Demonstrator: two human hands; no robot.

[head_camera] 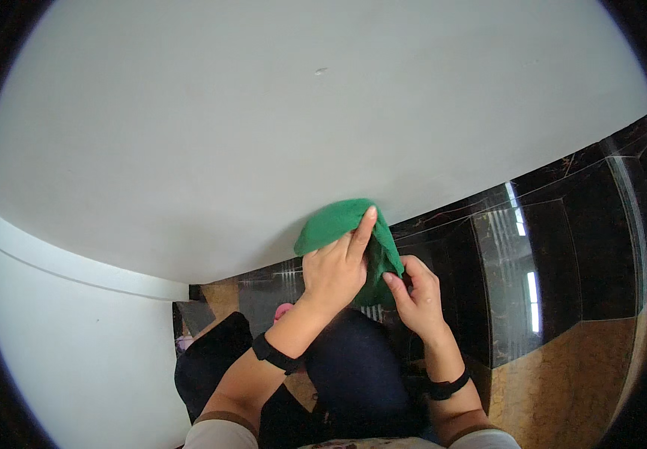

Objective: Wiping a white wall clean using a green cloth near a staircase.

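Observation:
A green cloth [332, 224] lies against the lower part of a white wall [278, 140], just above the dark marble skirting. My left hand [336, 272] presses on the cloth, its index finger stretched along the fabric towards the fold. To the right, my right hand [421, 292] pinches the hanging corner of the same cloth between thumb and fingers. Both wrists wear black bands. Part of the cloth hangs down between the two hands.
Black marble floor tiles [550, 252] with glossy reflections run along the wall's foot at right, bordered by brown tiles [565, 376]. Another white wall [76, 337] meets this one at left. My dark-clothed knees [357, 365] are below, with a pink item [283, 311] near them.

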